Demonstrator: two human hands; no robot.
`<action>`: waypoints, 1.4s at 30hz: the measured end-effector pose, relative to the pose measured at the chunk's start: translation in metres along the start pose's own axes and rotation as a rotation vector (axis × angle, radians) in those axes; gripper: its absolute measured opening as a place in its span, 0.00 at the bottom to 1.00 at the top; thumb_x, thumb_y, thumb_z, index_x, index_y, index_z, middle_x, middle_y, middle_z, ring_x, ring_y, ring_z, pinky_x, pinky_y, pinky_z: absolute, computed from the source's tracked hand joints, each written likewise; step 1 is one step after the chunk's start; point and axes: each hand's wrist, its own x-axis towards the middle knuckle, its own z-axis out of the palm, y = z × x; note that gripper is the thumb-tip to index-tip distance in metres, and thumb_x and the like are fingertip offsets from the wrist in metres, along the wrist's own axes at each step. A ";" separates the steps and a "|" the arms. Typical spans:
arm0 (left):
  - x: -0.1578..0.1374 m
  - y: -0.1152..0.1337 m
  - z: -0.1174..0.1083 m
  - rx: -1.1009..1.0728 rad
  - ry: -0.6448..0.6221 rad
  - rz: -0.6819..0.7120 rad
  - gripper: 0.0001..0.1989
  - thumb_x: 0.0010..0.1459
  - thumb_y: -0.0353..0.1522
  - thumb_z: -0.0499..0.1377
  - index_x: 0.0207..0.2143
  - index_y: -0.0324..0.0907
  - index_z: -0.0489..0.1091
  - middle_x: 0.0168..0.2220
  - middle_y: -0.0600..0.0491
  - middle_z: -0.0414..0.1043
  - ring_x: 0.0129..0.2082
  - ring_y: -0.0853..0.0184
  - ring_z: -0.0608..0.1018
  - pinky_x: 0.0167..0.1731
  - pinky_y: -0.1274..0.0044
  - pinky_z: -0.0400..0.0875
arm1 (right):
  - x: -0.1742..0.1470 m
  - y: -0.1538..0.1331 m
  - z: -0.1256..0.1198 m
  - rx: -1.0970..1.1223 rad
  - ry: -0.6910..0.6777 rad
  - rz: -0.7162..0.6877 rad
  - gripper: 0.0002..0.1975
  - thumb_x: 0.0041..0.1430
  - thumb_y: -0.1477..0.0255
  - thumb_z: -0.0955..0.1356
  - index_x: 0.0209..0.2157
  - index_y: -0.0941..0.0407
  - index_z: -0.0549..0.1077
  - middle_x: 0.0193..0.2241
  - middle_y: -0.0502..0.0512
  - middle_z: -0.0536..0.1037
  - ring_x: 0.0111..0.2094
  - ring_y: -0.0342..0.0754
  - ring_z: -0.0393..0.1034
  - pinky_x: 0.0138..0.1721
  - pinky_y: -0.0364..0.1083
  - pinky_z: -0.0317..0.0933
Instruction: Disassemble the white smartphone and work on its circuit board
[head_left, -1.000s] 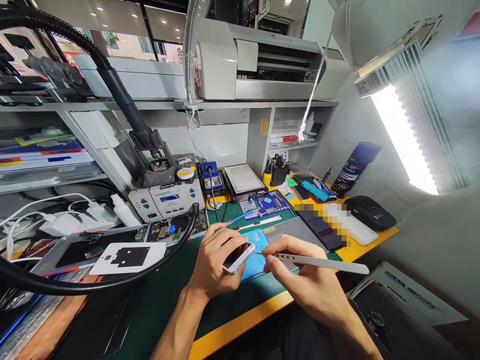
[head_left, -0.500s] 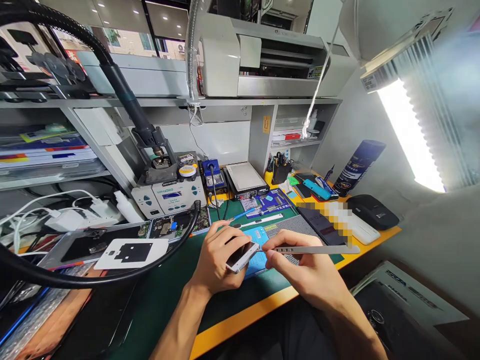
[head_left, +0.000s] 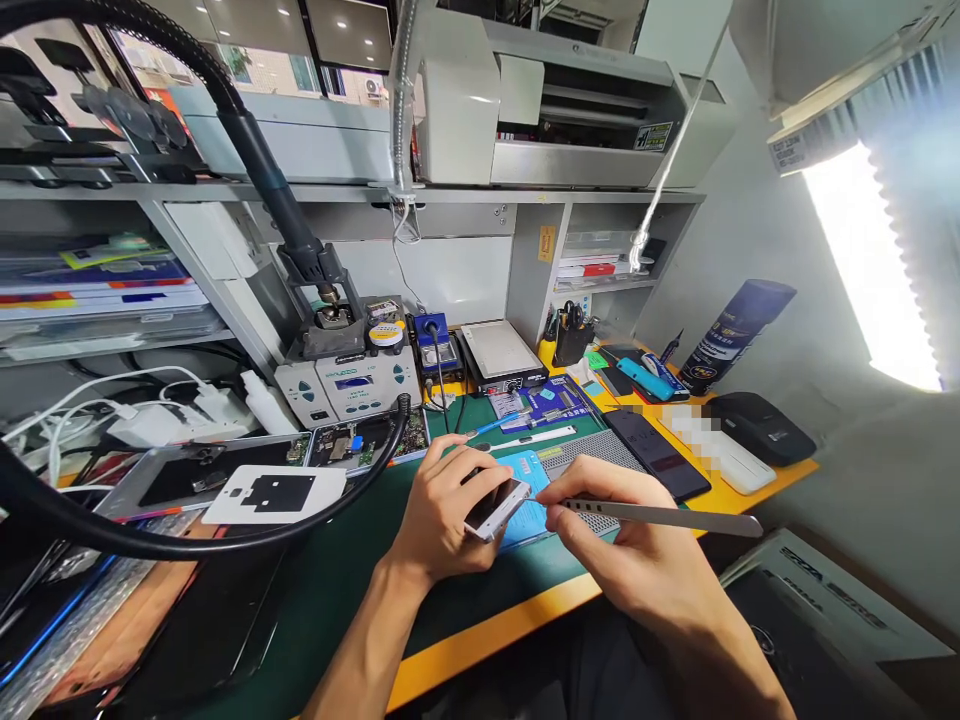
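My left hand (head_left: 446, 510) is closed around a smartphone (head_left: 496, 508) with a pale edge, which it holds tilted above the work mat. The fingers lie over its upper side, and much of the phone is hidden. In my right hand (head_left: 626, 535) a long, flat metal tool (head_left: 675, 515) with a row of holes is pinched between thumb and fingers. Its thin tip meets the phone's near right end, and its broad rounded end points right. Beneath both hands lies a blue pad (head_left: 531, 490) on the green mat (head_left: 450, 610).
A black hose (head_left: 247, 548) loops across the left side of the bench. Behind the hands are a white pen-like tool (head_left: 534, 437) and a soldering station (head_left: 345, 385). A dark phone (head_left: 660, 455) and a spray can (head_left: 739, 335) are on the right. The yellow table edge (head_left: 495, 640) runs close below.
The view has shifted slightly. The metal tool's broad end has swung downward, tilting the tool at the phone. Both hands keep their grip.
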 end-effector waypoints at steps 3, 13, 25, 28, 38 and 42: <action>0.000 0.000 -0.001 -0.003 0.012 -0.013 0.12 0.52 0.29 0.60 0.42 0.44 0.72 0.36 0.50 0.78 0.36 0.62 0.79 0.52 0.59 0.66 | -0.003 -0.003 -0.002 -0.010 0.014 -0.020 0.05 0.60 0.76 0.68 0.32 0.54 0.76 0.27 0.49 0.76 0.28 0.45 0.69 0.31 0.44 0.62; -0.001 0.001 0.001 -0.021 0.026 -0.007 0.13 0.52 0.29 0.61 0.42 0.44 0.72 0.37 0.50 0.78 0.36 0.63 0.78 0.52 0.60 0.66 | -0.002 -0.004 -0.003 0.028 -0.006 0.009 0.04 0.60 0.75 0.68 0.32 0.54 0.76 0.27 0.50 0.77 0.28 0.45 0.70 0.31 0.44 0.63; 0.003 0.002 0.000 -0.098 0.086 -0.026 0.15 0.49 0.23 0.59 0.41 0.43 0.72 0.36 0.50 0.79 0.35 0.63 0.78 0.50 0.60 0.67 | -0.008 -0.005 -0.005 0.101 0.045 -0.035 0.04 0.60 0.77 0.69 0.34 0.54 0.76 0.28 0.50 0.76 0.29 0.45 0.70 0.31 0.44 0.63; 0.003 0.002 0.000 -0.119 0.084 -0.022 0.17 0.48 0.22 0.59 0.41 0.43 0.72 0.36 0.50 0.79 0.35 0.63 0.79 0.50 0.60 0.67 | -0.008 -0.003 -0.004 0.134 0.036 -0.029 0.04 0.61 0.76 0.69 0.34 0.54 0.76 0.28 0.50 0.76 0.30 0.45 0.70 0.32 0.44 0.63; 0.003 0.002 0.000 -0.063 0.009 0.006 0.12 0.51 0.28 0.62 0.40 0.43 0.73 0.35 0.51 0.79 0.34 0.63 0.79 0.52 0.59 0.65 | 0.002 -0.003 -0.009 0.008 -0.092 -0.070 0.07 0.59 0.79 0.67 0.34 0.55 0.78 0.27 0.51 0.74 0.29 0.45 0.69 0.30 0.44 0.61; 0.002 0.002 0.000 -0.051 0.026 -0.012 0.12 0.51 0.27 0.61 0.40 0.43 0.73 0.35 0.50 0.79 0.34 0.63 0.79 0.51 0.60 0.66 | 0.002 -0.004 -0.014 -0.023 -0.113 -0.128 0.09 0.60 0.80 0.67 0.37 0.54 0.79 0.28 0.52 0.73 0.29 0.45 0.68 0.30 0.44 0.61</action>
